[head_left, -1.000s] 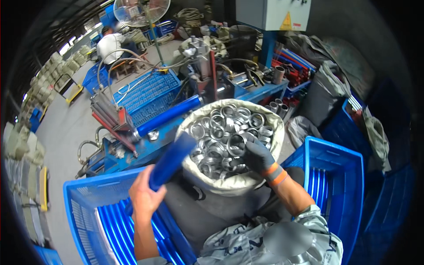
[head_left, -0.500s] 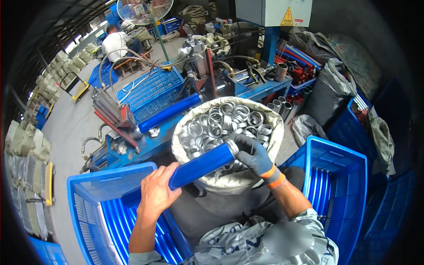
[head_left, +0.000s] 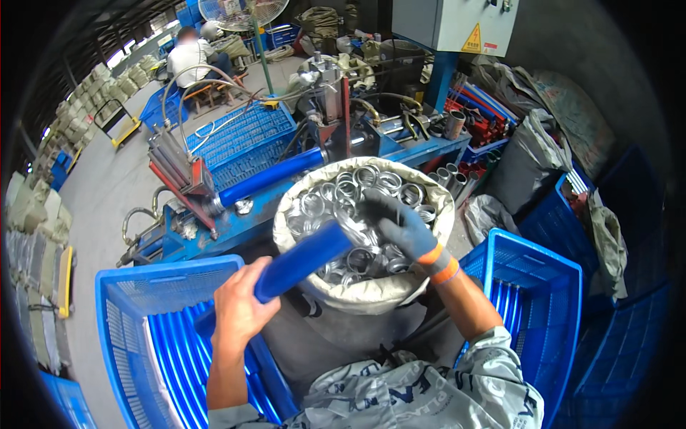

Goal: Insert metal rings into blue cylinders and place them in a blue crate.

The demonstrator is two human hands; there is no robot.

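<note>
My bare left hand (head_left: 239,309) grips the near end of a blue tube (head_left: 304,259) that points up and right toward a white sack (head_left: 371,293) full of metal rings (head_left: 336,193). My right hand (head_left: 396,227), in a dark grey glove with an orange cuff, is over the sack at the tube's far end, its fingers closed around a metal ring (head_left: 356,230) held at that end. Whether the ring sits on the tube I cannot tell.
A blue crate (head_left: 125,293) holding several blue tubes sits at my lower left, another blue crate (head_left: 554,272) at my right. Beyond the sack stands a blue machine (head_left: 236,218) with a blue tube (head_left: 275,175) lying on it. A seated person (head_left: 189,53) is far back.
The tube swung from steeply upright in my left hand to lying toward the sack. My right hand left the rings and came to the tube's far end with a ring.
</note>
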